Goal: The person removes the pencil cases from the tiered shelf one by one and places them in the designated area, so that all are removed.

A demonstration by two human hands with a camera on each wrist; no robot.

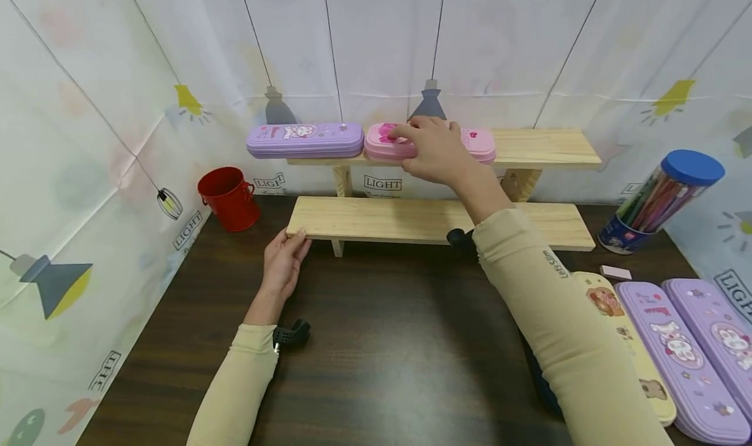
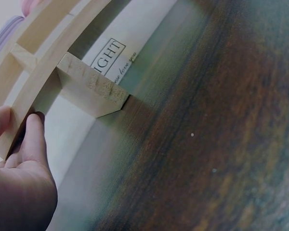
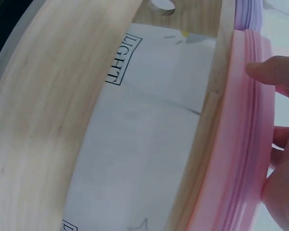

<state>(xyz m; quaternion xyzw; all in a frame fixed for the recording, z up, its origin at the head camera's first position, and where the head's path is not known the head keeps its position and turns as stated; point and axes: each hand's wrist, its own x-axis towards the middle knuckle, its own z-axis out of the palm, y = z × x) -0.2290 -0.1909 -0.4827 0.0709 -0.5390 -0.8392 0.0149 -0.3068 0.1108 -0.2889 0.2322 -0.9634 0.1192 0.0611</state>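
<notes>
A pink zippered pencil case [image 1: 478,143] lies on the upper board of a two-tier wooden shelf [image 1: 546,147]. My right hand [image 1: 437,149] holds this case from above, its thumb on the zippered front side in the right wrist view and the other fingers over the top. To its left, almost touching, sits a purple pencil case [image 1: 305,140], which overhangs the board's left end. My left hand [image 1: 283,263] grips the lower board [image 1: 376,217] at its front left corner, thumb on top and fingers underneath, as the left wrist view shows.
A red bucket [image 1: 229,201] stands left of the shelf. At the right are a blue-lidded jar of colored pens [image 1: 660,201], a small pale block [image 1: 615,273], a yellow pencil case [image 1: 625,341] and two more purple ones [image 1: 681,361]. A printed curtain [image 1: 376,54] hangs behind.
</notes>
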